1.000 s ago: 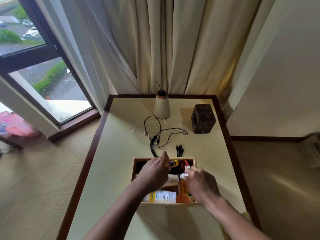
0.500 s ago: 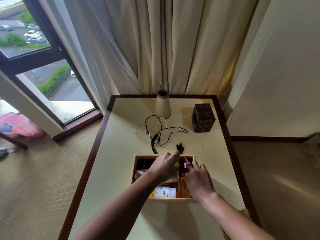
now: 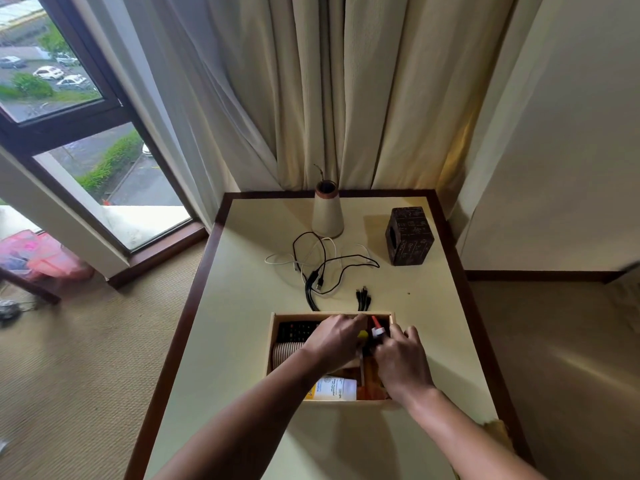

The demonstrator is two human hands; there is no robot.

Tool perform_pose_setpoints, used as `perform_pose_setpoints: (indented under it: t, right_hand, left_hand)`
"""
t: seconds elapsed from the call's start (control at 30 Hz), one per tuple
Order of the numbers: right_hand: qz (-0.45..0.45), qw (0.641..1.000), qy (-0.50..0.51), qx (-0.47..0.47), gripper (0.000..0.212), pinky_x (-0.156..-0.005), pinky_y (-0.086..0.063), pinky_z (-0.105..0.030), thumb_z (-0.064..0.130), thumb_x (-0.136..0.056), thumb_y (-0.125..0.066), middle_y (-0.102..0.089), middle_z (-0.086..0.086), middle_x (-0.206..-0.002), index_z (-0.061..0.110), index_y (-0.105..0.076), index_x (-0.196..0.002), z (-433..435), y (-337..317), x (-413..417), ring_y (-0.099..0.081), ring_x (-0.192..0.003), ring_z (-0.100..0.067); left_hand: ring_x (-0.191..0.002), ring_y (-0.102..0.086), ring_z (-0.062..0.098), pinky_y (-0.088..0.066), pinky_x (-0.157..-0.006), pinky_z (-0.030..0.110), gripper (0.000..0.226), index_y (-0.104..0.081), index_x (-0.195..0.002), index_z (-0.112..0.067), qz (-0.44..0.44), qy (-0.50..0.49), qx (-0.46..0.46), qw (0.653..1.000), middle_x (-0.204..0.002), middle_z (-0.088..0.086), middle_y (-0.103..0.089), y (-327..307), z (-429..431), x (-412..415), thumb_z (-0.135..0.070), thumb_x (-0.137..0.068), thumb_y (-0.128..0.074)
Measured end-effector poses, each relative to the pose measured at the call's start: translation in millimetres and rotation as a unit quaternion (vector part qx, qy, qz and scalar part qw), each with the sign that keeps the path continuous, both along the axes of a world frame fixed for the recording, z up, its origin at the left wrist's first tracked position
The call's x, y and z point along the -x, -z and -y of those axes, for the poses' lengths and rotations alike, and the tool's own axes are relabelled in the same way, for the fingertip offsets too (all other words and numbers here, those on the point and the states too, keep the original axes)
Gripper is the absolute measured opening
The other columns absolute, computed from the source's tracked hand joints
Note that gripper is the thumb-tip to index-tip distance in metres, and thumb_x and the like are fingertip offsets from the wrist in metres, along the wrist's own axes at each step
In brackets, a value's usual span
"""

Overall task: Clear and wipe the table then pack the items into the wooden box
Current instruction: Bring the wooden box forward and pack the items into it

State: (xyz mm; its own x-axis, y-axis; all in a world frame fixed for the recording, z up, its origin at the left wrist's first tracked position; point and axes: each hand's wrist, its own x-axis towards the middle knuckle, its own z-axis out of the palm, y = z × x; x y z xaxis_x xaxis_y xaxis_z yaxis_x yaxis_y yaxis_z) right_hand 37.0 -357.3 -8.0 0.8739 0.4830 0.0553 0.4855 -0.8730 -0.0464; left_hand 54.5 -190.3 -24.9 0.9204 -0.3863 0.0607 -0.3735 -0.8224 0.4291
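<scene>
We see the table (image 3: 242,341) with the wooden box (image 3: 272,341) near its front edge. Our hands cover most of what lies inside. Our left hand (image 3: 334,341) curls over something yellow; whether it grips we cannot tell. Our right hand (image 3: 401,365) is closed around a red-tipped spray nozzle (image 3: 376,329). Tangled cables (image 3: 322,268) lie beyond the box.
</scene>
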Motion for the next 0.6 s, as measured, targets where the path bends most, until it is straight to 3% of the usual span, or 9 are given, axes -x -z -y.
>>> perform_pose_setpoints:
  t: [0.13, 0.23, 0.37, 0.43, 0.5, 0.6]
  right_hand:
    - [-0.028, 0.997, 0.012, -0.074, 0.030, -0.070, -0.046, -0.035, -0.003, -0.070, -0.074, -0.077, 0.003, -0.086, 0.021, -0.078, -0.087, 11.2, 4.2, -3.3, -0.069, -0.087, -0.025]
    - [-0.045, 0.978, 0.042, -0.199, 0.027, -0.075, -0.054, -0.034, -0.003, -0.081, -0.070, -0.076, 0.001, -0.095, 0.014, -0.078, -0.100, 13.8, -5.8, -9.5, -0.067, -0.087, -0.019]
    - [-0.095, 0.945, 0.085, -0.302, 0.019, -0.082, -0.058, -0.028, 0.006, -0.092, -0.062, -0.071, 0.001, -0.099, 0.013, -0.075, -0.105, -3.6, -22.4, -37.5, -0.064, -0.093, -0.013]
    - [-0.152, 0.936, 0.105, -0.301, 0.021, -0.086, -0.058, -0.028, 0.009, -0.094, -0.061, -0.072, 0.001, -0.104, 0.015, -0.076, -0.107, -23.0, -21.6, -59.7, -0.065, -0.097, -0.015]
    - [-0.228, 0.926, 0.134, -0.269, 0.020, -0.083, -0.058, -0.030, 0.015, -0.094, -0.059, -0.073, 0.000, -0.104, 0.018, -0.076, -0.106, -49.1, -16.1, -82.5, -0.067, -0.096, -0.017]
    - [-0.313, 0.920, 0.160, -0.171, 0.019, -0.069, -0.056, -0.032, 0.016, -0.087, -0.056, -0.072, -0.003, -0.086, 0.014, -0.073, -0.081, -90.3, -3.9, -112.2, -0.067, -0.077, -0.022]
  left_hand:
    - [-0.070, -0.068, 0.024, -0.058, -0.062, 0.043, 0.010, -0.072, -0.099, -0.013, -0.022, 0.009, 0.027, 0.999, -0.086, 0.006, -0.073, 4.1, -2.0, -4.8, -0.013, -0.093, -0.065]
    - [-0.079, -0.065, 0.019, -0.059, -0.067, 0.036, 0.018, -0.073, -0.108, -0.013, 0.013, -0.002, 0.037, 0.999, -0.094, 0.005, -0.071, 4.0, -8.6, 0.4, -0.008, -0.095, -0.062]
    - [-0.091, -0.055, 0.017, -0.053, -0.069, 0.032, 0.017, -0.073, -0.109, -0.018, 0.135, -0.164, 0.000, 0.977, -0.101, 0.002, -0.069, -3.8, -39.1, 13.3, -0.015, -0.095, -0.065]
    - [-0.110, -0.055, 0.022, -0.049, -0.083, 0.037, 0.025, -0.068, -0.119, -0.023, 0.098, -0.250, -0.052, 0.962, -0.120, 0.005, -0.066, -2.9, -60.9, 16.4, -0.032, -0.099, -0.056]
    - [-0.135, -0.045, 0.028, -0.044, -0.101, 0.046, 0.044, -0.056, -0.137, -0.027, -0.015, -0.295, -0.099, 0.950, -0.145, 0.009, -0.054, 2.7, -79.7, 19.4, -0.049, -0.104, -0.037]
    - [-0.150, -0.028, 0.027, -0.030, -0.119, 0.046, 0.054, -0.043, -0.150, -0.030, -0.123, -0.288, -0.054, 0.948, -0.161, 0.008, -0.037, 8.6, -91.7, 22.4, -0.056, -0.106, -0.023]
